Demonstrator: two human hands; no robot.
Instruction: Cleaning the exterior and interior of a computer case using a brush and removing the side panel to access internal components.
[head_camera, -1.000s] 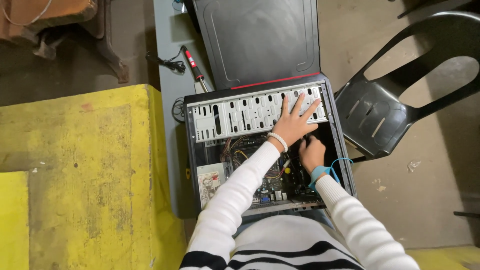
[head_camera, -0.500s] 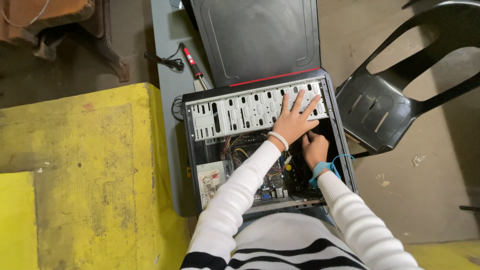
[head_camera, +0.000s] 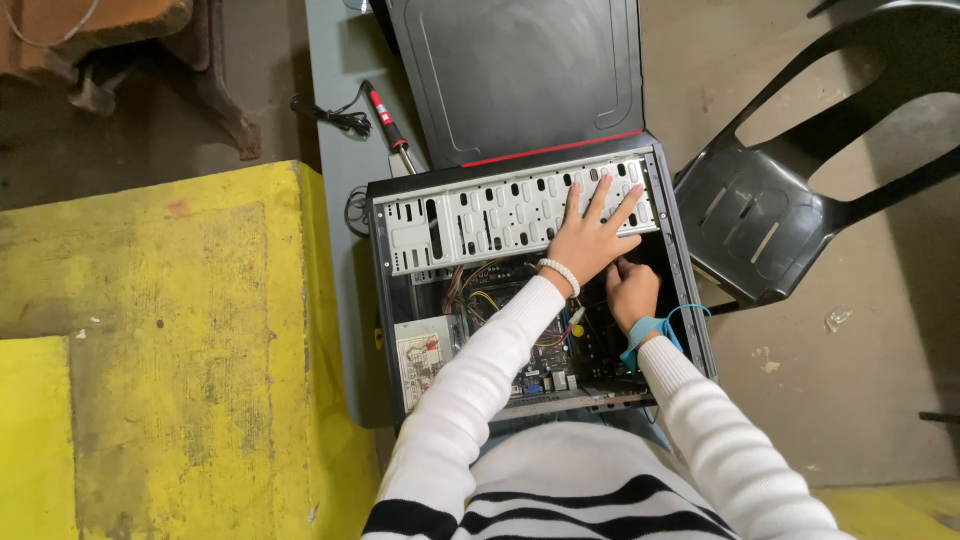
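Floor: bare concrete floor (head_camera: 850, 400), stained, with small bits of litter near the chair.
Bench: narrow grey bench (head_camera: 335, 200) runs up the frame; the open computer case (head_camera: 530, 290) lies on it, side panel off.
Yellow block: big yellow platform (head_camera: 150, 350), paint worn and scuffed, touching the bench's left edge.
Panel: black side panel (head_camera: 520, 75) lies flat just above the case, red strip along its near edge.
Chair: black plastic chair (head_camera: 780, 220) just right of the case.
Tool: red-handled soldering iron (head_camera: 388, 125) with black cord on the bench, upper left of the case.
Corner: rusty metal frame (head_camera: 200, 90) on the floor at top left.
Left hand: left hand (head_camera: 590, 240) flat on the perforated white drive cage (head_camera: 510, 215), fingers spread apart, gripping nothing; bead bracelet at the wrist.
Right hand: right hand (head_camera: 630, 290) reaches down inside the case beside the cage, fingers curled; whether it holds anything cannot be told. Blue wrist strap (head_camera: 645, 335) on it.
Inside: coloured wires and board (head_camera: 540, 370) below the hands.
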